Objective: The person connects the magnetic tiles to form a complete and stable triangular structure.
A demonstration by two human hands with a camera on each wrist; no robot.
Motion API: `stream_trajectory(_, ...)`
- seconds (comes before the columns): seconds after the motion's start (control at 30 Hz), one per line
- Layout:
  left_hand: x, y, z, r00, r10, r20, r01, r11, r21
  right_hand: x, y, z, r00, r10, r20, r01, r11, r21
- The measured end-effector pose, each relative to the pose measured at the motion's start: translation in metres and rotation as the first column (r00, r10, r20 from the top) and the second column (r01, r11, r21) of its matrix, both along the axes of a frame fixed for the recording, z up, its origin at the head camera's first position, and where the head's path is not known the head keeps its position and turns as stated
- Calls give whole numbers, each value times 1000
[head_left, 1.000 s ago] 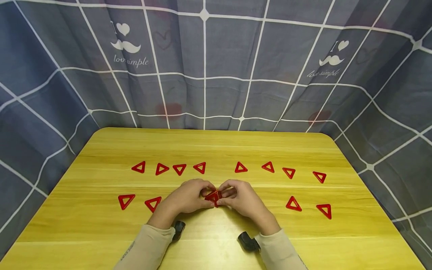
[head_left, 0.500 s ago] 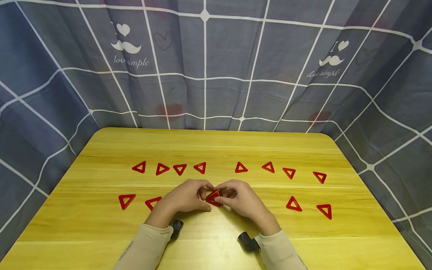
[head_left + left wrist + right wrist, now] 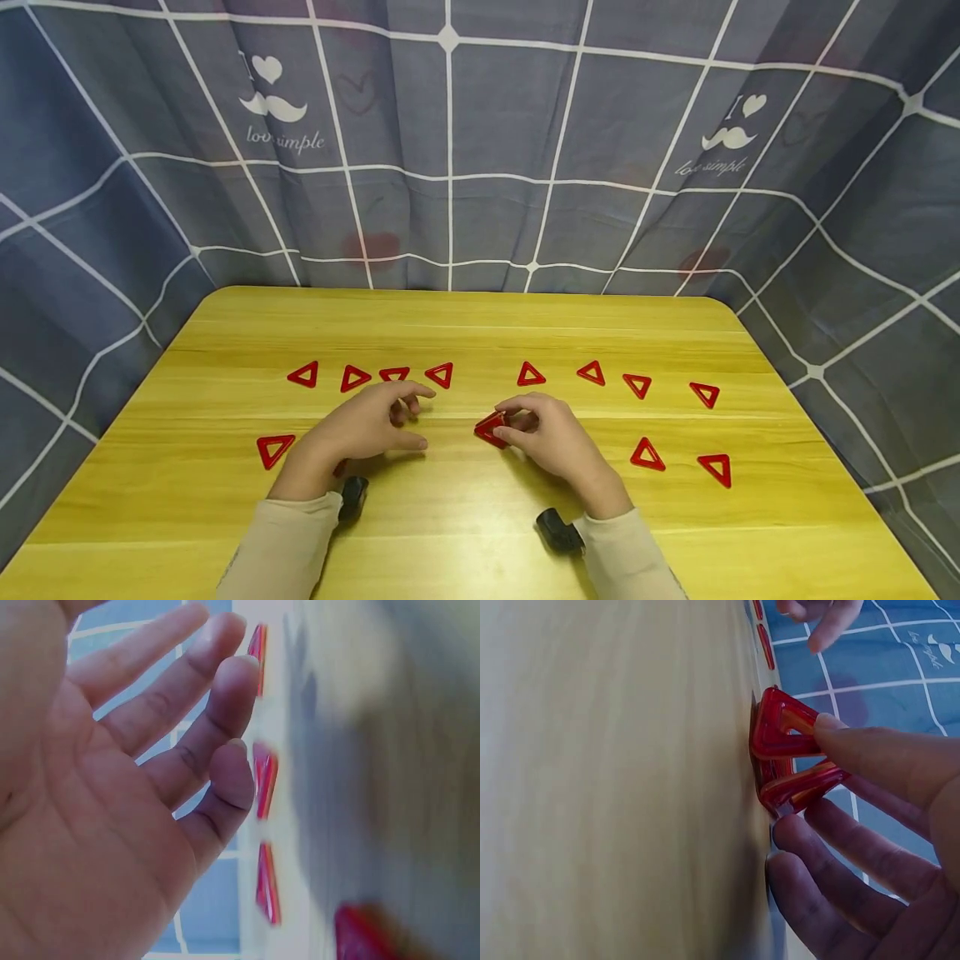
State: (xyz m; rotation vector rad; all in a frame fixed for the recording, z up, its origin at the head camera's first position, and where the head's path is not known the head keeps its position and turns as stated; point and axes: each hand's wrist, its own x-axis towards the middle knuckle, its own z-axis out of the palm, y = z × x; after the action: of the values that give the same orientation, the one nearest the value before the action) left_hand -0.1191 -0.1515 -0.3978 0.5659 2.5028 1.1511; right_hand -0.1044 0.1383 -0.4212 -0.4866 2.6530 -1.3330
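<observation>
Near the middle of the table in the head view, my right hand (image 3: 557,439) pinches a small cluster of red triangle tiles (image 3: 483,430) between thumb and fingers. The right wrist view shows these open-centred translucent triangles set at angles to one another, their lower edges close to the table; thumb tip at one tile (image 3: 765,739), fingertips behind another. My left hand (image 3: 363,427) holds nothing. It hovers left of the cluster, fingers relaxed and spread from the thumb, partly covering a tile in the back row. Its wrist mostly hides another red tile (image 3: 340,468).
Several loose red triangles lie flat on the yellow wooden table (image 3: 450,542). A back row runs from a left tile (image 3: 313,377) to a right tile (image 3: 710,402). Nearer ones include a left tile (image 3: 265,454) and a right tile (image 3: 725,472). A grey checked curtain (image 3: 495,217) hangs behind.
My left hand has let go of the tile cluster and moved left, away from it. The right hand keeps its pinch on the cluster and has shifted slightly right.
</observation>
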Motion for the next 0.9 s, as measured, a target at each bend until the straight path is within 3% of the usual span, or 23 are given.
stream_trajectory(0.2,5,-28,1,999,36,-35,-37,999,-14,-2,4,0,999,-51,12,51,999,-13)
stream_trajectory(0.47,21,-68,-4,994,95,-48,-98,992,-74,-5,10,-1,997,-72,2,72,997,15)
stream_trajectory(0.7,31,-87,-7,996,74,-55,-78,994,-77,-7,17,-1,992,-126,-3,126,991,44)
stream_trajectory(0.9,36,-95,-6,996,58,-66,-71,976,-206,-7,21,-2,990,-139,4,139,989,43)
